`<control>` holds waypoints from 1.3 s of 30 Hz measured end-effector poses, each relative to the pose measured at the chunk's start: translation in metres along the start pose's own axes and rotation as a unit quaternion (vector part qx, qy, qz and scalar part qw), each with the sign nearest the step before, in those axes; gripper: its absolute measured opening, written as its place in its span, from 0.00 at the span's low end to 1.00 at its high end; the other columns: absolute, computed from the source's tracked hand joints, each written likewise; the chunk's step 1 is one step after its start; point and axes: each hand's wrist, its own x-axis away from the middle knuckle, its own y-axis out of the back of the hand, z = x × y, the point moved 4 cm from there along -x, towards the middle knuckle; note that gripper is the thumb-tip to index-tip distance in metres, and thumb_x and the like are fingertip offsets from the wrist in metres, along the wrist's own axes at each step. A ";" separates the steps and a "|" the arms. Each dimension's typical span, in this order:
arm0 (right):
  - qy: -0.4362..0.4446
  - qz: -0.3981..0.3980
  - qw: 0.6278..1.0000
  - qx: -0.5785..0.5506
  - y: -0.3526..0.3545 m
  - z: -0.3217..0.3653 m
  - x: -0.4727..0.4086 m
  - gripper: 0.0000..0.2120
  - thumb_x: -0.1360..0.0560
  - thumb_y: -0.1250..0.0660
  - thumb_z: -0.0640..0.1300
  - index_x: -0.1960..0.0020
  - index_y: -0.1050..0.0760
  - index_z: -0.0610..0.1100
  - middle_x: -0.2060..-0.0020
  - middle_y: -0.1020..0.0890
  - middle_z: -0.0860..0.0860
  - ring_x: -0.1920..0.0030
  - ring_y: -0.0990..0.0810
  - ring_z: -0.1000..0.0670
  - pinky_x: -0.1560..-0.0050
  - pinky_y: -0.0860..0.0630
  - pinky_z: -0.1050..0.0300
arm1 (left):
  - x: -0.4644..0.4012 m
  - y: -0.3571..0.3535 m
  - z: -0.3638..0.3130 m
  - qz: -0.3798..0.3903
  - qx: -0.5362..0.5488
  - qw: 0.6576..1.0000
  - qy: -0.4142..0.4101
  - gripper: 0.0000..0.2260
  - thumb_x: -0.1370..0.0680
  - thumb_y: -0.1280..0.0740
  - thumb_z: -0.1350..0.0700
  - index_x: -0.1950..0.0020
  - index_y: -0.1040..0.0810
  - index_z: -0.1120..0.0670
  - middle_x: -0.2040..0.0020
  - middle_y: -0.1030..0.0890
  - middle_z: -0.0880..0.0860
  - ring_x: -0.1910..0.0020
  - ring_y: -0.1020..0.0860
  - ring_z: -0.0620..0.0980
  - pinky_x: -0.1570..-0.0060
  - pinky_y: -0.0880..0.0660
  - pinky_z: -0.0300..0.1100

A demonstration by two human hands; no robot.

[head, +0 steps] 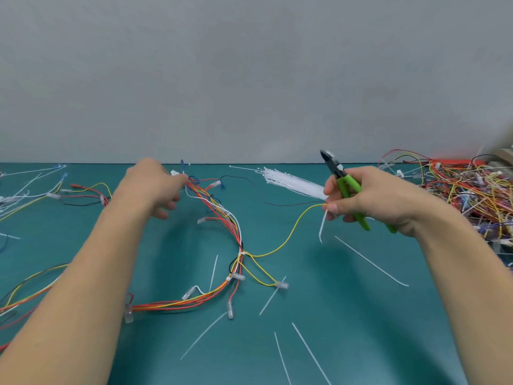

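Several loose wires (pixel 83 187): strewn at 9 o'clock on the bench (pixel 361 315).
Left hand (pixel 155 184): at 11 o'clock, thumb and forefinger pinching the far end of the wire harness (pixel 240 243), other fingers loosely curled.
Harness axis: mid-bench, bowing from 7 o'clock up to 11 o'clock, bulging toward 3 o'clock.
Progress: two white ties appear cinched near the bend and trimmed tails (pixel 370 259) litter the bench; the fanned far stretch likely awaits binding.
Spare ties (pixel 291 184): bundled at 12 o'clock.
Right hand (pixel 369 198): at 2 o'clock, wrapped around green-handled cutters (pixel 347 187), fingertips also pinching a yellow branch wire (pixel 290 237) and a white strip (pixel 322 223).
Cutters' nose: toward 11 o'clock, handles toward 5 o'clock.
Wire pile (pixel 472 190): heaped at 3 o'clock.
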 end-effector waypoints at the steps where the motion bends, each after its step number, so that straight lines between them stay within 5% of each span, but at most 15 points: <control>1: 0.015 -0.002 1.000 0.001 0.001 0.008 0.003 0.10 0.27 0.24 0.32 0.50 0.21 0.43 0.58 0.13 0.41 0.61 0.15 0.48 0.59 0.22 0.52 | 0.005 0.006 -0.004 -0.015 -0.044 0.999 -0.003 0.15 0.21 0.31 0.50 0.56 0.17 0.62 0.63 0.13 0.57 0.61 0.13 0.58 0.55 0.15 0.56; 4: 0.051 -0.003 0.999 0.006 0.000 0.031 0.013 0.10 0.29 0.22 0.36 0.54 0.19 0.47 0.59 0.13 0.45 0.62 0.19 0.49 0.59 0.26 0.49 | 0.023 0.021 -0.033 -0.118 -0.198 0.971 -0.069 0.14 0.23 0.33 0.48 0.58 0.16 0.57 0.63 0.14 0.56 0.61 0.15 0.59 0.50 0.17 0.53; 6: 0.064 0.001 0.998 0.001 -0.002 0.044 0.020 0.10 0.29 0.21 0.37 0.55 0.18 0.49 0.58 0.13 0.45 0.61 0.20 0.48 0.57 0.27 0.46 | 0.046 0.015 -0.062 -0.129 -0.165 0.963 -0.171 0.11 0.25 0.30 0.45 0.54 0.15 0.52 0.58 0.14 0.52 0.57 0.16 0.56 0.49 0.19 0.51; 10: 0.080 0.018 0.997 -0.006 -0.007 0.059 0.028 0.09 0.30 0.21 0.37 0.58 0.19 0.47 0.65 0.15 0.47 0.67 0.21 0.51 0.66 0.26 0.57 | 0.117 -0.038 -0.111 0.111 -0.015 0.912 -0.395 0.18 0.32 0.21 0.41 0.45 0.18 0.43 0.52 0.15 0.41 0.50 0.19 0.34 0.51 0.23 0.32; 12: 0.073 0.018 0.997 -0.026 -0.006 0.060 0.031 0.10 0.31 0.21 0.36 0.59 0.21 0.45 0.68 0.18 0.47 0.69 0.21 0.52 0.69 0.26 0.62 | 0.132 -0.059 -0.118 0.144 -0.007 0.887 -0.439 0.20 0.32 0.19 0.45 0.43 0.20 0.43 0.49 0.16 0.41 0.46 0.20 0.34 0.53 0.26 0.27; 15: 0.053 0.015 0.995 -0.082 0.001 0.056 0.032 0.12 0.30 0.22 0.34 0.55 0.24 0.44 0.67 0.18 0.47 0.67 0.19 0.50 0.67 0.23 0.57 | 0.131 -0.066 -0.117 0.106 0.059 0.887 -0.445 0.13 0.29 0.20 0.51 0.48 0.19 0.48 0.55 0.14 0.44 0.52 0.17 0.38 0.57 0.22 0.36; 21: 0.040 0.041 0.994 -0.096 0.005 0.052 0.033 0.11 0.27 0.25 0.33 0.52 0.24 0.43 0.65 0.17 0.47 0.63 0.16 0.49 0.64 0.19 0.56 | 0.131 -0.082 -0.114 0.137 0.113 0.858 -0.482 0.06 0.26 0.22 0.55 0.51 0.16 0.48 0.56 0.15 0.42 0.55 0.20 0.39 0.60 0.30 0.26; 29: 0.008 0.014 0.990 -0.143 0.010 0.049 0.035 0.14 0.28 0.24 0.31 0.49 0.26 0.40 0.57 0.14 0.32 0.60 0.13 0.40 0.57 0.15 0.50 | 0.115 -0.087 -0.106 0.116 0.111 0.883 -0.442 0.02 0.25 0.22 0.52 0.53 0.12 0.47 0.62 0.15 0.39 0.63 0.17 0.42 0.61 0.21 0.38; 34: 0.011 -0.004 0.991 -0.132 0.014 0.052 0.037 0.12 0.27 0.24 0.32 0.51 0.26 0.42 0.57 0.13 0.35 0.63 0.13 0.44 0.67 0.19 0.61 | 0.110 -0.091 -0.103 0.126 0.133 0.894 -0.410 0.02 0.26 0.23 0.52 0.57 0.14 0.47 0.65 0.16 0.41 0.68 0.19 0.40 0.66 0.28 0.30; 39: 0.013 -0.033 0.989 -0.141 0.029 0.045 0.037 0.13 0.28 0.25 0.31 0.49 0.25 0.40 0.56 0.13 0.36 0.61 0.14 0.42 0.56 0.14 0.52 | 0.100 -0.096 -0.094 0.206 0.157 0.906 -0.334 0.02 0.25 0.23 0.56 0.57 0.14 0.52 0.63 0.13 0.50 0.62 0.14 0.47 0.60 0.23 0.34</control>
